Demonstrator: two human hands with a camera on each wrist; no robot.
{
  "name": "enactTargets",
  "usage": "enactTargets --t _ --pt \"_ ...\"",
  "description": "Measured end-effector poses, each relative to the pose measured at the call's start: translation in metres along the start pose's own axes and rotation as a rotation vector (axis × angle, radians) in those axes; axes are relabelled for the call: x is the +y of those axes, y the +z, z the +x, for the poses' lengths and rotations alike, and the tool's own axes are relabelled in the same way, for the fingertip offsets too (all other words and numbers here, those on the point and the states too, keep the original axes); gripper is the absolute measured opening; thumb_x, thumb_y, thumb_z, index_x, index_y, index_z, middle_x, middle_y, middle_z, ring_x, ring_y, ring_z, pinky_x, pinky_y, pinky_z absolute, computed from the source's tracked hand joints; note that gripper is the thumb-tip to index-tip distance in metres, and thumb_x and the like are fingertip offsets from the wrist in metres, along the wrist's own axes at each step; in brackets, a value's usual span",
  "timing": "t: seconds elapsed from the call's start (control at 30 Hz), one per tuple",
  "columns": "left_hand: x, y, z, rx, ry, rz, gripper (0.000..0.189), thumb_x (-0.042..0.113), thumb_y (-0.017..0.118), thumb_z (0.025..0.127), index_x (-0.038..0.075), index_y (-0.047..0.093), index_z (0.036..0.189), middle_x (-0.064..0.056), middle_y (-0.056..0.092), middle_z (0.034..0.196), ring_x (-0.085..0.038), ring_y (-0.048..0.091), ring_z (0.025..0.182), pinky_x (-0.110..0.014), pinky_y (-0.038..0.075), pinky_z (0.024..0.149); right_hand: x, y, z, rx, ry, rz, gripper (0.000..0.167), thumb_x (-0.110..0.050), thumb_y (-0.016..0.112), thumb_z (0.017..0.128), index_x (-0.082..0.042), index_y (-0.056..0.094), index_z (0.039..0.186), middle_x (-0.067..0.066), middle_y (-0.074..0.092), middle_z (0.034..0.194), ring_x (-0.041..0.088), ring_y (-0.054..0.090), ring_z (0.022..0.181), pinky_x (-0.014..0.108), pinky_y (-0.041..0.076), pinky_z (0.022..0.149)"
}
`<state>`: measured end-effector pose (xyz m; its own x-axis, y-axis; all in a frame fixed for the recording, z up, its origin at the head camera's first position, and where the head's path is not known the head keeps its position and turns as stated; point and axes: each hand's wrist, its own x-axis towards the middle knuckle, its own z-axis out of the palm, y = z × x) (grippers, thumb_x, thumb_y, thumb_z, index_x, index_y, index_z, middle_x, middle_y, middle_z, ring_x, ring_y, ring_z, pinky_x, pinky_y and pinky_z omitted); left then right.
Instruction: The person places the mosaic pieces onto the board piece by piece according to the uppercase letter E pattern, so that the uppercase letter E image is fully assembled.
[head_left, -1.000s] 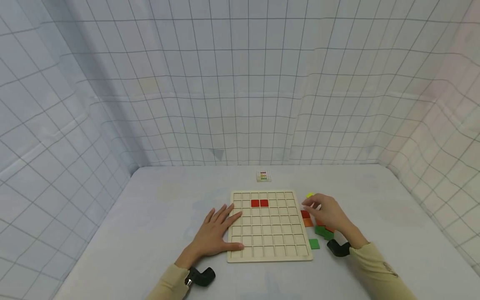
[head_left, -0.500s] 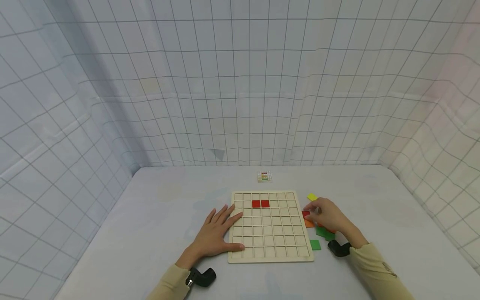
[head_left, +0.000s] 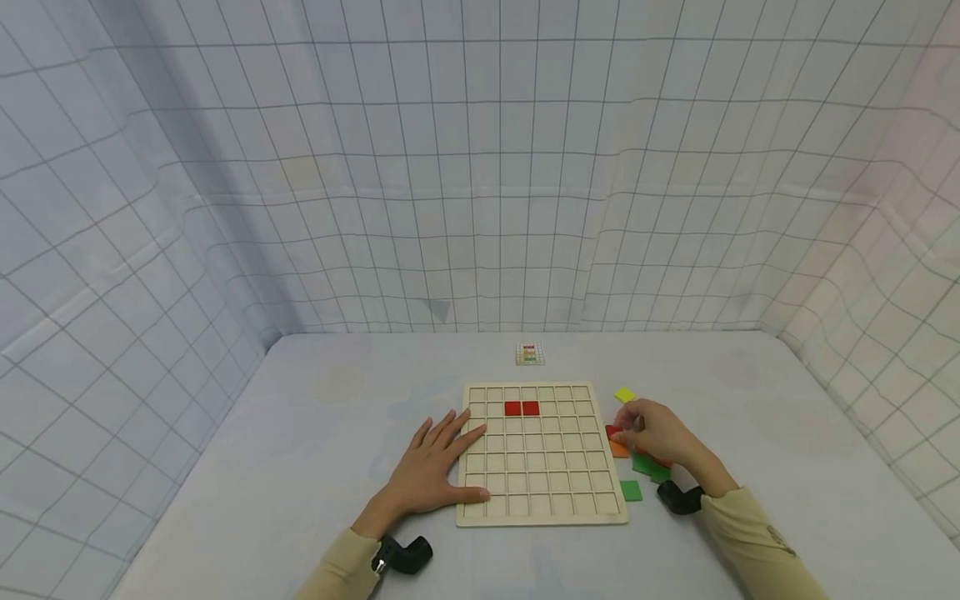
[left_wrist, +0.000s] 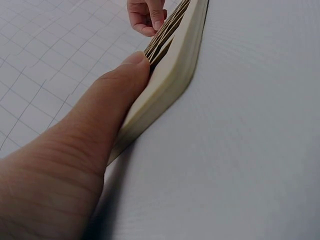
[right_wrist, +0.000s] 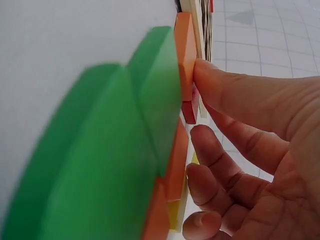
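My left hand [head_left: 422, 475] lies with fingers spread over the left edge of a pale wooden grid board [head_left: 537, 480], the thumb [left_wrist: 135, 62] resting on its rim. Two red square tiles [head_left: 521, 408] sit side by side in cells of the board's second row from the back. Right of the board, my right hand [head_left: 658, 430] has thumb and index finger at a loose red tile [head_left: 612, 432], pinching it; the other fingers are curled. An orange tile [head_left: 619, 450] lies just in front of that red tile. The right wrist view shows the thumb tip close against the orange tile [right_wrist: 185, 47].
Green tiles [head_left: 649, 468] and more orange ones are heaped under the right wrist. A single green tile [head_left: 632, 490] lies by the board's right front corner, and a yellow tile [head_left: 624, 395] lies farther back. Behind the board is a small pattern card [head_left: 529, 354].
My right hand has come down and slightly toward me onto the loose red tile, which has shifted a little. More of the yellow tile shows. The left hand stays on the board.
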<state>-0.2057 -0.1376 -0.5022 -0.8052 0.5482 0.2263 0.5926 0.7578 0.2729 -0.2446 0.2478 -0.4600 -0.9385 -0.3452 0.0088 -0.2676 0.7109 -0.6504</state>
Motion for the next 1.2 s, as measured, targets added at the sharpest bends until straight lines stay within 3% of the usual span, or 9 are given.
enactTargets --t 0.23,0.57,1.2 --pt "0.0008 -0.0009 -0.0006 -0.021 -0.016 -0.004 0.096 0.079 0.05 0.076 0.024 0.028 0.152 -0.005 0.017 0.157 -0.027 0.011 0.143 -0.05 0.002 0.112 0.0011 0.0005 -0.0004 0.008 0.007 0.001 0.017 -0.012 0.073 0.084 -0.006 0.066 0.098 0.0 0.055 0.086 0.016 0.048 0.071 0.03 0.043 0.061" --pt "0.0014 -0.0018 -0.0013 -0.016 -0.01 -0.006 0.096 0.078 0.051 0.076 0.024 0.028 0.152 -0.005 0.016 0.157 -0.027 0.011 0.143 -0.051 0.002 0.112 0.0008 0.0005 0.0 0.0 0.038 0.004 0.012 -0.012 0.074 0.084 -0.008 0.065 0.092 0.0 0.055 0.084 0.017 0.048 0.071 0.032 0.043 0.062" --pt "0.0019 -0.0019 -0.0007 -0.014 -0.011 0.0 0.096 0.079 0.05 0.076 0.024 0.029 0.151 -0.005 0.017 0.157 -0.027 0.011 0.143 -0.051 0.003 0.112 -0.0038 0.0031 -0.0025 -0.004 0.088 0.059 0.013 -0.009 0.071 0.086 -0.008 0.059 0.09 0.002 0.052 0.067 0.015 0.048 0.053 0.027 0.04 0.047"
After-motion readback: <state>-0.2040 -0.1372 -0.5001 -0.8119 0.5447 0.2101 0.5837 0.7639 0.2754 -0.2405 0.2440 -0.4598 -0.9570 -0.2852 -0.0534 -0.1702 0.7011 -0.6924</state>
